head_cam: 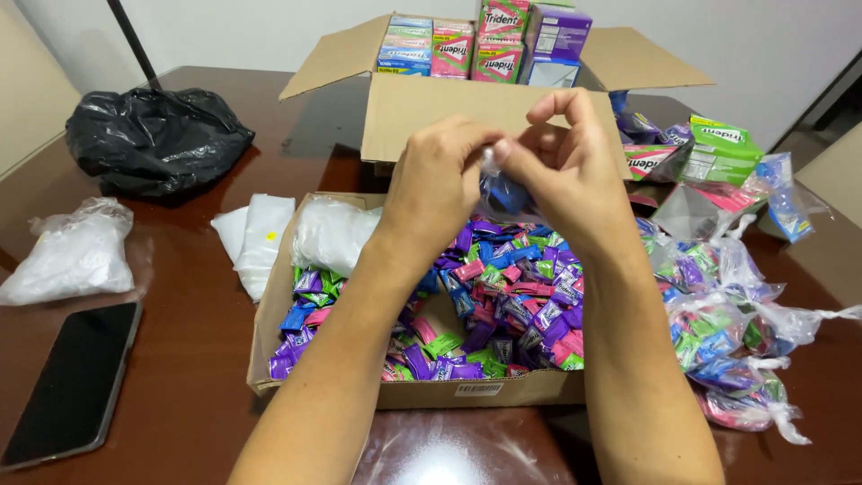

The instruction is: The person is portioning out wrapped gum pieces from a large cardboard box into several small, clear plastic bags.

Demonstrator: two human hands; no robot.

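My left hand (442, 180) and my right hand (571, 162) meet above a shallow cardboard tray (269, 314), both pinching the neck of a small clear plastic bag (503, 190) that holds a few blue and purple pieces. The bag hangs between the two hands, partly hidden by my fingers. Below it, the tray is filled with loose wrapped gum pieces (503, 305) in purple, blue, pink and green. A bundle of clear plastic bags (330, 233) lies in the tray's back left corner.
Behind the tray stands an open cardboard box (422, 108) with gum cartons. Several tied filled bags (727, 341) lie at the right, near opened cartons (718, 153). On the left: a black bag (153, 135), a white plastic bundle (72, 256), folded white bags (256, 238), a phone (76, 382).
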